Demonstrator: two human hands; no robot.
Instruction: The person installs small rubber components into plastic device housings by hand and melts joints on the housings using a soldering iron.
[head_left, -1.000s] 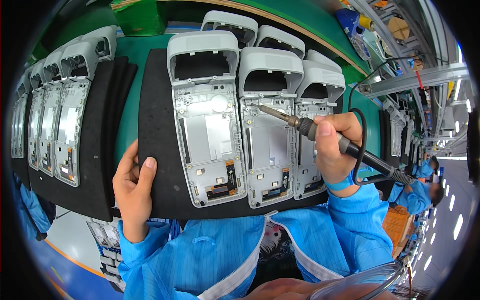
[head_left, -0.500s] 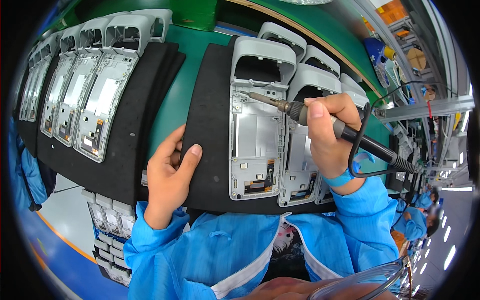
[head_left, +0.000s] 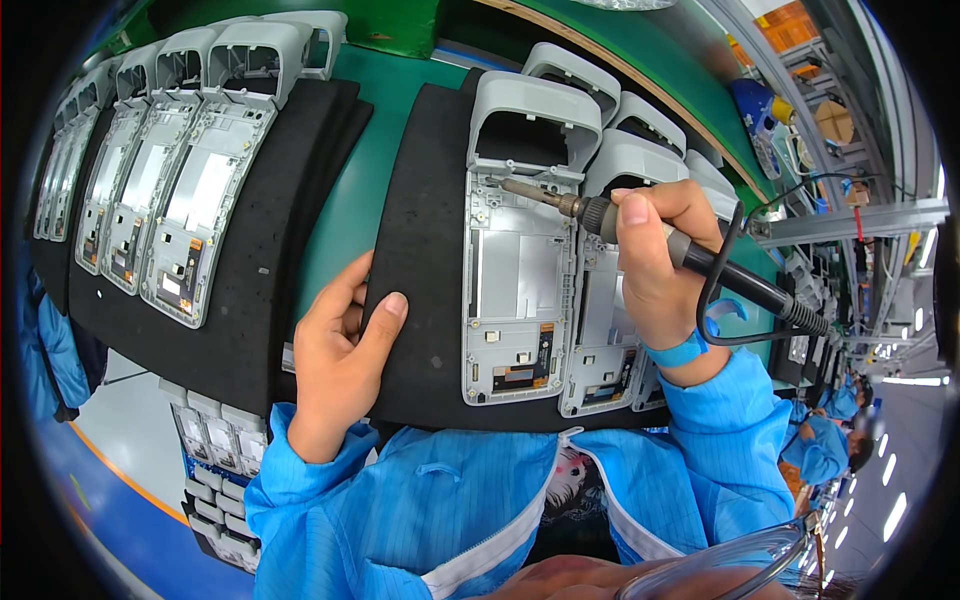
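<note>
The right grip (head_left: pixel 662 262) is closed around the handle of a soldering iron (head_left: pixel 755 288), thumb and forefinger pinched near its front collar. The nearest grey housing (head_left: pixel 520 270) lies just left of this grip, its long axis running away from the wearer, with the open hood at the far end. The iron crosses that axis on a slant: from the grip, its shaft points left and slightly away, so the tip is over the housing's far left corner, just short of the hood. Whether tip and metal touch cannot be told.

A second housing (head_left: pixel 600 310) lies partly beneath the right grip, right beside the first. The left grip (head_left: pixel 345 355) holds no tool; its thumb rests on the edge of the black mat (head_left: pixel 425 250), the fingers partly hidden at that edge. Bare mat separates it from the first housing, so the right grip is nearer. Green tabletop (head_left: pixel 375 160) shows beyond the left grip.
</note>
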